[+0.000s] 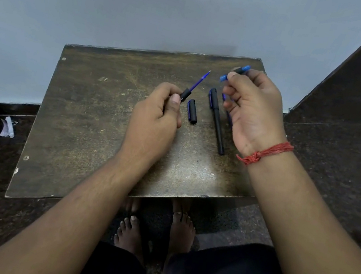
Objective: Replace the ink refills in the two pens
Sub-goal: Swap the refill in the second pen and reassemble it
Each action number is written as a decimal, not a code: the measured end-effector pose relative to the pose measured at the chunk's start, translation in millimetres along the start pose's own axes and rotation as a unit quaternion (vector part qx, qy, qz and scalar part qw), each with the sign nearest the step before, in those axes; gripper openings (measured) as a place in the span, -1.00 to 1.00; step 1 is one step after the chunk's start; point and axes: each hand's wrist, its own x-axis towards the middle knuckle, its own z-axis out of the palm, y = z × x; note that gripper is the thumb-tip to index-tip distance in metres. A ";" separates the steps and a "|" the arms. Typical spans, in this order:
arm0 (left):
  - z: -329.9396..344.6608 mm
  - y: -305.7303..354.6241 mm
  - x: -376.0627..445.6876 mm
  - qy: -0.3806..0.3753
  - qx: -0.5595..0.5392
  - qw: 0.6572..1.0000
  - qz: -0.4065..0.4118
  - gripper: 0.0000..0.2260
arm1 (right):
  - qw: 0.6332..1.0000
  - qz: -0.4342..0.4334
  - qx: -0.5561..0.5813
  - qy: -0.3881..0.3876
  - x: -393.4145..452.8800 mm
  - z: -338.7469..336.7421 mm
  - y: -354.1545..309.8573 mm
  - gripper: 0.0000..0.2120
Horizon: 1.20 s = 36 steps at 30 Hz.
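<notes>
Head view shows the left hand (155, 110) pinching a black pen barrel (185, 94) with its blue refill (198, 83) sticking out, while the right hand (252, 108) pinches the unscrewed blue-ended grip section (235, 74). A capped second pen (217, 119) and a loose cap (192, 111) lie on the worn table (86, 120) between the hands. To do this well, I judge, hold the barrel steady and draw the refill straight out along its axis.

I see a small, worn brown desk (92, 136) standing on dark speckled floor (342, 146), its far edge close to a pale wall. Lying directly on it are a black pen cap with a blue clip (192, 111) near the middle and, just to its right, a capped black pen (217, 121). Another blue-and-black piece (228, 114) lies beyond that pen, mostly hidden.
</notes>
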 end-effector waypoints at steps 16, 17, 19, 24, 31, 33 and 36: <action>0.8 -0.7 -1.1 -0.014 0.008 1.000 0.016 -0.85 | 0.996 -0.033 -0.062 -0.062 2.2 1.4 4.2 -0.94; 0.8 -0.7 -1.0 -0.013 0.008 1.000 0.015 -0.85 | 0.995 -0.035 -0.073 -0.066 2.4 1.6 5.3 -0.94; 1.3 -0.4 -0.9 -0.014 0.013 1.000 0.015 -0.85 | 0.991 -0.040 -0.101 -0.083 2.2 2.0 8.3 -0.93; 0.8 1.3 -1.7 -0.008 0.010 1.000 0.017 -0.85 | 0.978 -0.013 -0.140 -0.154 0.9 4.8 14.3 -0.91; 0.3 1.6 -1.9 -0.003 0.014 1.000 0.021 -0.85 | 0.977 -0.003 -0.129 -0.172 0.1 5.3 14.7 -0.90; 0.3 1.4 -1.9 -0.003 0.014 1.000 0.020 -0.85 | 0.976 -0.004 -0.134 -0.172 0.6 4.9 15.1 -0.91; 0.6 2.2 -1.9 -0.004 0.013 1.000 0.021 -0.85 | 0.976 -0.006 -0.144 -0.165 0.7 6.4 16.8 -0.97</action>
